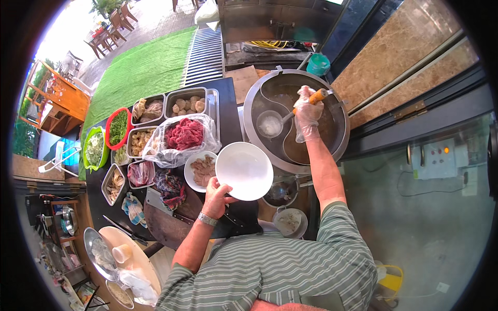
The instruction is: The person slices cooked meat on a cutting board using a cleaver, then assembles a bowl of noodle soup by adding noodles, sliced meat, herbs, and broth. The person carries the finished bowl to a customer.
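My left hand (pixel 218 197), bare, grips the rim of a white bowl (pixel 244 171) that looks empty. My right hand (pixel 309 112), in a clear plastic glove, is closed around the wooden handle (pixel 318 96) of a strainer ladle. The ladle's round basket (pixel 269 124) holds pale food, seemingly noodles, over the left part of a large round pot (pixel 253 149) with a curved divider. Brown liquid lies in the pot's other part. Left of the held bowl, a second white bowl (pixel 189 174) contains sliced cooked meat.
On the dark table (pixel 227 101) stand metal trays of meatballs (pixel 188 105) and other food, raw red meat (pixel 184 133) in a plastic bag, a red basket of chopped greens (pixel 118 128) and a green basket (pixel 95 148). A cleaver (pixel 157 200) lies on a round chopping board (pixel 165 225).
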`<action>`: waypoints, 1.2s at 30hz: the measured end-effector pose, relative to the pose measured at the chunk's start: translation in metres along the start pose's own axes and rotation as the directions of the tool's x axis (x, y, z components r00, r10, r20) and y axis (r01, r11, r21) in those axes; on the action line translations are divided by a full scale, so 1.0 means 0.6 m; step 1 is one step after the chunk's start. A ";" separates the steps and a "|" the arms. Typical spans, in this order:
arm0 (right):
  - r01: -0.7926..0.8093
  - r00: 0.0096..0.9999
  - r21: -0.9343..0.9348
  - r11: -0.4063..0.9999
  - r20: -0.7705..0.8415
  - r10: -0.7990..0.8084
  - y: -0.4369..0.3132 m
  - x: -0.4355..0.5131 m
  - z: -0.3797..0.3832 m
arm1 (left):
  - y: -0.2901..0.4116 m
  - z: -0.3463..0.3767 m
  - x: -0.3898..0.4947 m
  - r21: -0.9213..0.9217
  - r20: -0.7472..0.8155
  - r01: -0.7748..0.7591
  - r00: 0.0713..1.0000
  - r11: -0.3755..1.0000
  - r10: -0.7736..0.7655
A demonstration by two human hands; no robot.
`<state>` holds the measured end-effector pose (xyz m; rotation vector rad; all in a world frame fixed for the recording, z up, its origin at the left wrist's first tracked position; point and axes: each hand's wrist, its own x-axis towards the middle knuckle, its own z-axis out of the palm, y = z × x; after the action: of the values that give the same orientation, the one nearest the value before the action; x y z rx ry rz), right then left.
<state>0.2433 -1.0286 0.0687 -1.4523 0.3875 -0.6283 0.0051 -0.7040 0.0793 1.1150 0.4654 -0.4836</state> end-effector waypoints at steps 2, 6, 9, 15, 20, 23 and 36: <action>-0.109 0.991 0.010 0.994 0.085 0.108 -0.003 -0.001 0.001 | 0.003 -0.002 0.003 -0.001 0.005 -0.008 1.000 1.000 0.008; -0.010 0.997 0.043 0.999 -0.079 0.013 -0.007 -0.004 0.002 | 0.010 -0.008 0.011 -0.067 0.005 -0.043 0.999 0.997 0.043; -0.097 0.994 -0.103 0.990 0.048 0.102 -0.005 -0.006 0.004 | 0.015 -0.013 0.021 -0.052 -0.011 -0.076 0.997 0.996 0.076; -0.028 0.998 0.079 0.996 -0.047 0.032 -0.004 -0.003 0.002 | 0.023 -0.028 0.039 -0.052 -0.064 -0.145 0.988 0.988 0.142; 0.038 0.998 0.081 0.996 -0.053 -0.034 -0.015 -0.004 0.000 | 0.031 -0.030 0.056 -0.058 -0.094 -0.194 0.978 0.979 0.188; -0.031 0.996 0.128 0.991 -0.085 0.042 -0.026 -0.015 0.003 | 0.033 -0.029 0.073 -0.069 -0.099 -0.213 0.973 0.975 0.206; -0.034 0.986 0.314 0.949 -0.145 0.084 -0.299 -0.009 -0.001 | 0.030 -0.002 0.184 -0.109 -0.073 -0.150 0.987 0.983 0.143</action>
<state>0.2099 -1.0261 0.2453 -1.0897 0.4323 -0.7229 0.1042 -0.7112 0.0283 1.0480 0.4587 -0.2887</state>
